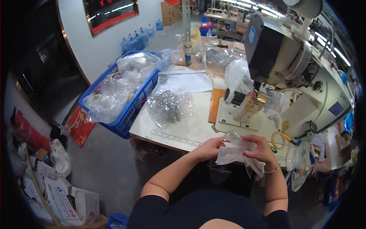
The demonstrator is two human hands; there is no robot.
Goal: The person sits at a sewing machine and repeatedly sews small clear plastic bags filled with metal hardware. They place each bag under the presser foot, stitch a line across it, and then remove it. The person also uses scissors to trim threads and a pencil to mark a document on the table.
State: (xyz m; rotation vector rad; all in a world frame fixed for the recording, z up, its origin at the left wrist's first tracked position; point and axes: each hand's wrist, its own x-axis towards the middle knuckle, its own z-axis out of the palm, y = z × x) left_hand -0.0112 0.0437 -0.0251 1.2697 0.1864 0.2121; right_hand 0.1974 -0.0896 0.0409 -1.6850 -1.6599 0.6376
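Note:
At the table's front edge, below the sewing machine (244, 114), both my hands hold a translucent plastic piece (230, 154). My left hand (209, 149) pinches its left side. My right hand (263, 149), with a bracelet at the wrist, grips the right side between thumb and fingers. Thin clear strips (256, 166) hang from the piece below my right hand. The fingertips of my left hand are partly hidden behind the plastic. Left of the machine lies a heap of clear plastic with small shiny metal parts (167, 103).
A blue basket (126, 129) filled with clear plastic pieces stands left of the table. A ruler scale (175, 138) runs along the table's front edge. Right of my hands lie a tape roll (278, 140) and a yellow-black tool (288, 137). Paper sheets (187, 82) lie behind the heap.

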